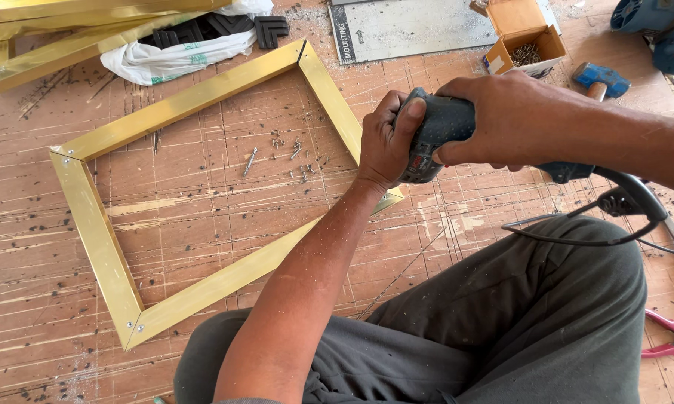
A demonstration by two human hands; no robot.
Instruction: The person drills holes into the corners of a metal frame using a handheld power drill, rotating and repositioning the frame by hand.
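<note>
Both hands clench the drill [445,135], left hand [385,142] round its nose, right hand [494,120] on the body, tip hidden over the frame [97,224] corner nearest the knees. Loose screws [292,153] lie inside the frame. Best to keep the drill square to the corner joint and press steadily, so the mitre stays closed

Both hands, left [385,142] and right [501,120], grip power drill [445,127] over gold frame [97,239] corner.
</note>
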